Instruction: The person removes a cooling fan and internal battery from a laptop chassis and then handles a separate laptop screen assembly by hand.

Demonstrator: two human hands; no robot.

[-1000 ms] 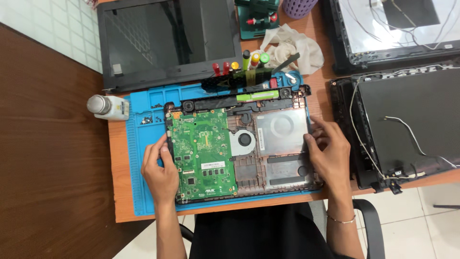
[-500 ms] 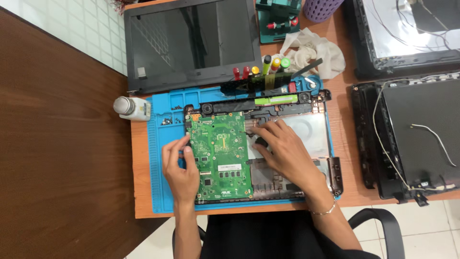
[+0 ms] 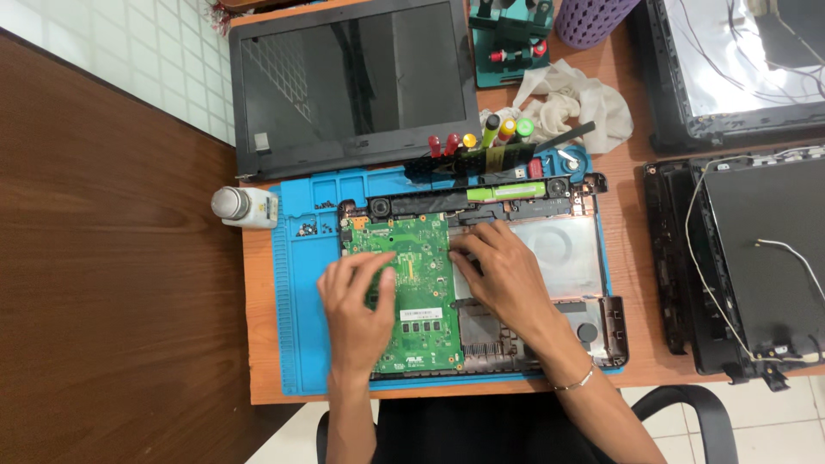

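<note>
On the blue repair mat (image 3: 292, 292), both hands are pressing the green motherboard (image 3: 421, 292) inside the laptop base (image 3: 559, 258): left hand (image 3: 357, 301) and right hand (image 3: 503, 275) lying flat, grip released.

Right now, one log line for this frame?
left hand: on green circuit board | right hand: at board's right edge | board: in open laptop base | blue mat: beneath

left hand (image 3: 357, 305) on green board (image 3: 421, 288) | right hand (image 3: 503, 275) at its edge
</note>
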